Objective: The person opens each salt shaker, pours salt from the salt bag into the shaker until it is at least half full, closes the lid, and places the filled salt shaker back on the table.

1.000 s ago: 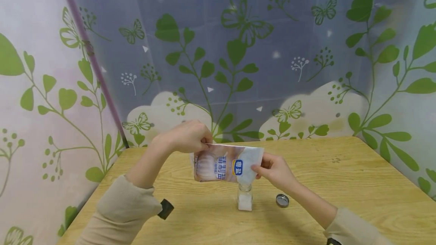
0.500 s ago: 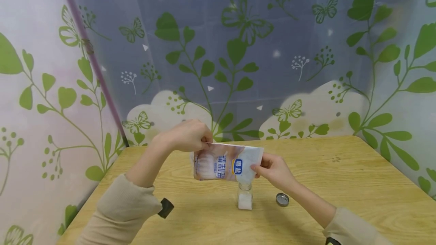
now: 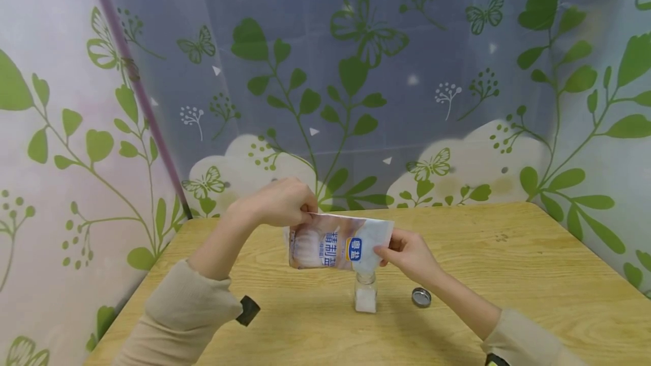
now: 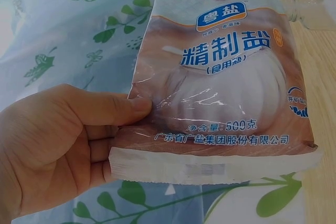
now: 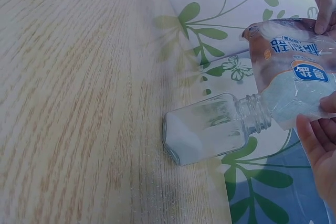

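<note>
While both hands hold it on its side, a printed plastic bag of salt (image 3: 328,242) hangs over the lower centre of the head view, one corner of its pale end down at the mouth of a glass jar (image 3: 365,298). Its film looks thin, soft and slippery, so I'd expect it to sag and crease, with a loose, moderately heavy load shifting inside; the sealed end and the pale end seem the best places to hold. The left hand (image 3: 282,202), at the bag's upper left, grips the edge near the seal, thumb in front and fingers behind. The right hand (image 3: 412,253) pinches the pale end at the bag's right. Whether the corner sits inside the jar's neck (the film covers the rim) I cannot tell.

The jar stands upright and uncovered, clear and probably breakable, with white grains (image 5: 184,139) in its lower part. How full the bag is doesn't show. A metal lid (image 3: 421,297) lies right of the jar, on the wooden desk (image 3: 508,275); fine specks dot the wood at the lower centre of the right wrist view. Behind hangs a leaf-patterned curtain (image 3: 295,95)
</note>
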Demonstrator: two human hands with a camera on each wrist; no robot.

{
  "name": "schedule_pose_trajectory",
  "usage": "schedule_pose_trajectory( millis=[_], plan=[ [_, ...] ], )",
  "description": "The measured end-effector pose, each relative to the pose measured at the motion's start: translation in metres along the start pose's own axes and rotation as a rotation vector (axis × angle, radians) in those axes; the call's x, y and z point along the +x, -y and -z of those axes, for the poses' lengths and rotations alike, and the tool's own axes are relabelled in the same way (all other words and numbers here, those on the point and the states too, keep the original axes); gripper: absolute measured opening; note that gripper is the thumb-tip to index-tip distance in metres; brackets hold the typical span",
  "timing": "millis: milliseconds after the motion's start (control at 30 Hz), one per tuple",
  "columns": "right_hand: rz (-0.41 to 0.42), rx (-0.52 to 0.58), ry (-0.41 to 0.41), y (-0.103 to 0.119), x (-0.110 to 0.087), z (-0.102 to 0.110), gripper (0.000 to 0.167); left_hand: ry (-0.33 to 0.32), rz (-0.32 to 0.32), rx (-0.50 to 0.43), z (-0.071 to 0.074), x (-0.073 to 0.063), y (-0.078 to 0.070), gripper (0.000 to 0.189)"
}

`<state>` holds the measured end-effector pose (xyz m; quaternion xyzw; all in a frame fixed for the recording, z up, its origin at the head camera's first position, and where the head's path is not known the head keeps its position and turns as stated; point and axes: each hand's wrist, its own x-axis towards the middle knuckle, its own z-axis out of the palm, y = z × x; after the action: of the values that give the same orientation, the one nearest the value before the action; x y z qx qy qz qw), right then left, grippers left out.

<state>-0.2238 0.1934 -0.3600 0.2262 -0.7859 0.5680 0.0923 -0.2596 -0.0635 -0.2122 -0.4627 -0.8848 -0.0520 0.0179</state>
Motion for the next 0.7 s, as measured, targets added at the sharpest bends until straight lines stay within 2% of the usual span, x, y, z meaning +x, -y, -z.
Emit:
schedule_pose_trajectory(
  millis=[700],
  plan=[
    [0.01, 0.016, 0.014, -0.0004, -0.0005, 0.0012, 0.022, -0.005, 0.004, 0.014, -0.0004, 0.002, 0.001, 0.025]
  ],
)
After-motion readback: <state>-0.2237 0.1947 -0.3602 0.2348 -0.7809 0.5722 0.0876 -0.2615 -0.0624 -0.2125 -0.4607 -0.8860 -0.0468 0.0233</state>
